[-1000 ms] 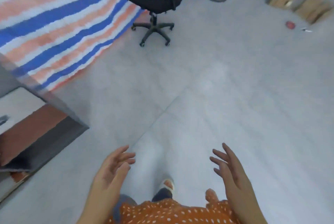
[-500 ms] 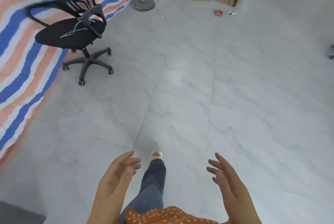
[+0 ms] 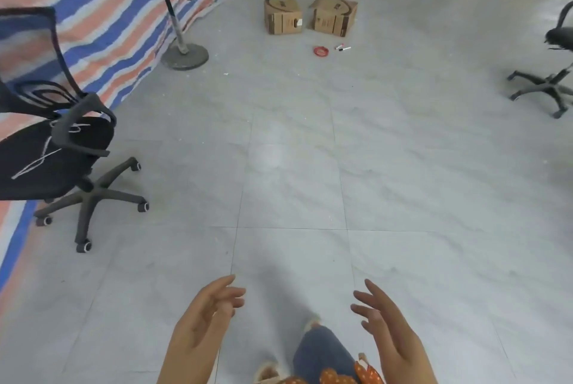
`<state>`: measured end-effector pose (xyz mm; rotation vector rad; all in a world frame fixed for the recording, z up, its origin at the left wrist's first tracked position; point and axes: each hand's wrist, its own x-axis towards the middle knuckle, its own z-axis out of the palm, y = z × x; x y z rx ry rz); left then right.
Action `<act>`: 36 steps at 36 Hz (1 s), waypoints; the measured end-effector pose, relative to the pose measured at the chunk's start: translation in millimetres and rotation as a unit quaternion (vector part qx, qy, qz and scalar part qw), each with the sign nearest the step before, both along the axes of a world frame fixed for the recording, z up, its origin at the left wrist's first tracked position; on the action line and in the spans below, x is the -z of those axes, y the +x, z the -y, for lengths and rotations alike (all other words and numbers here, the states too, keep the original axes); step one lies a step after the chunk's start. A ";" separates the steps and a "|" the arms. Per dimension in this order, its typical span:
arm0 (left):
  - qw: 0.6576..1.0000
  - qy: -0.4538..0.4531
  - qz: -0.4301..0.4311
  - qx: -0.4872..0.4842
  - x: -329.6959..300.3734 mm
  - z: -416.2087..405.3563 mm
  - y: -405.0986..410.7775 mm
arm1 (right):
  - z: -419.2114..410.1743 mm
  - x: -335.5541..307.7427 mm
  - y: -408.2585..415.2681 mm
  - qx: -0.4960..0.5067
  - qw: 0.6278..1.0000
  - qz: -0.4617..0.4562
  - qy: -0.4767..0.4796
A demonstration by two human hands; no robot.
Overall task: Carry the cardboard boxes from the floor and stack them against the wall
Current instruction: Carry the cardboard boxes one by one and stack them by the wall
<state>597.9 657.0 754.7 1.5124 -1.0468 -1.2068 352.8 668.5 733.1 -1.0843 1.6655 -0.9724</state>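
Two brown cardboard boxes stand side by side on the grey tiled floor far ahead: the left box (image 3: 282,15) and the right box (image 3: 334,15), whose top flap sticks up a little. My left hand (image 3: 207,315) and my right hand (image 3: 387,326) hang low in front of me, palms facing each other, fingers relaxed and spread. Both hands hold nothing and are several tiles short of the boxes.
A black office chair (image 3: 59,147) stands at my left beside a striped tarp (image 3: 102,11). A fan stand's round base (image 3: 185,56) sits left of the boxes. A red ring (image 3: 321,50) and markers (image 3: 342,48) lie before them. Another chair (image 3: 555,73) stands at the right.
The view has swung right and moved forward: the boxes now lie straight ahead and closer, and the black chair has slid to my left. Both hands stay empty in front of me.
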 end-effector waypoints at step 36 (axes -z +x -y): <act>0.999 0.000 -0.025 -0.034 28.9 644.0 -105.4 | 645.9 20.7 -117.7 -0.011 1.000 -0.016 0.010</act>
